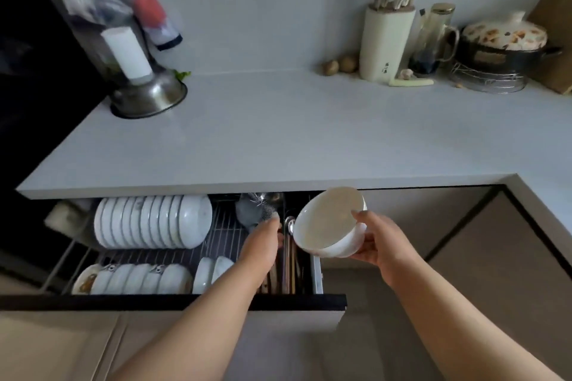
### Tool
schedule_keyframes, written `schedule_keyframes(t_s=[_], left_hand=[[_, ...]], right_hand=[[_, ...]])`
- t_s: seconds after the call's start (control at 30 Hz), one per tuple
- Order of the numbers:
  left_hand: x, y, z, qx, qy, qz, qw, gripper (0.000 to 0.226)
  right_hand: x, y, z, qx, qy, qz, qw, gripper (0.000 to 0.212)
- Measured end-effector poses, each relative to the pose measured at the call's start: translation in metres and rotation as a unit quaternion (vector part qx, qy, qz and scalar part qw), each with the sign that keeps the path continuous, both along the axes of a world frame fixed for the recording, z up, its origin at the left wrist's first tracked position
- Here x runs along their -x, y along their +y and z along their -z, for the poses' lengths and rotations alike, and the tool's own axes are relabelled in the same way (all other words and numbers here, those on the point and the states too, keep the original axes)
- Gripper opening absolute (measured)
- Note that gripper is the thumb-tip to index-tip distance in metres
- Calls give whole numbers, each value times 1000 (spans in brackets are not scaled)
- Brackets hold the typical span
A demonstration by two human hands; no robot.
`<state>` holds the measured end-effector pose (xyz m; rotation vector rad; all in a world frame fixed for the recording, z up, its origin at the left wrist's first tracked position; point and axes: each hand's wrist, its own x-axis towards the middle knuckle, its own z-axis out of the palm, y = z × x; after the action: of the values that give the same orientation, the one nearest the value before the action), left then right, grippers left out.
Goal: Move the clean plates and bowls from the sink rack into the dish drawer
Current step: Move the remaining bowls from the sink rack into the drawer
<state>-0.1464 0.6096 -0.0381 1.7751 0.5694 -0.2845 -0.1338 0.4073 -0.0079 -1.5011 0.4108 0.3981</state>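
Over the drawer's right edge, the right hand grips a tilted white bowl, the free rack slots lying leftward, nearer the spread left hand.

Right hand grips tilted white bowl above open dish drawer; left hand reaches into drawer beside it.

a steel bowl sits on the counter at left. a knife block, glass jug and lidded pot stand far right.
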Motion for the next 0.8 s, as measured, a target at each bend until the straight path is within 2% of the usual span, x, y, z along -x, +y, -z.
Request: schedule_keyframes(t_s=[0.07, 0.13, 0.27, 0.33, 0.5, 0.63, 0.8], left_hand=[[8, 43, 11, -102, -6, 18, 995, 39], [18, 83, 23, -166, 1, 37, 985, 36], [34, 144, 55, -245, 44, 61, 967, 73], [40, 163, 67, -288, 77, 84, 951, 69], [46, 192, 90, -354, 113, 150, 916, 64], [44, 202, 101, -405, 115, 191, 886, 65], [33, 215, 112, -431, 97, 211, 872, 66]], right_hand=[[-5, 32, 18, 26, 13, -23, 999, 20], [-8, 63, 36, 58, 22, -46, 997, 30], [-11, 111, 69, 140, 34, -83, 986, 55], [-11, 130, 82, 190, 40, -100, 976, 61], [-18, 164, 108, 303, 49, -171, 936, 72], [-26, 185, 128, 352, 65, -209, 910, 77], [-33, 210, 153, 413, 86, -266, 867, 75]])
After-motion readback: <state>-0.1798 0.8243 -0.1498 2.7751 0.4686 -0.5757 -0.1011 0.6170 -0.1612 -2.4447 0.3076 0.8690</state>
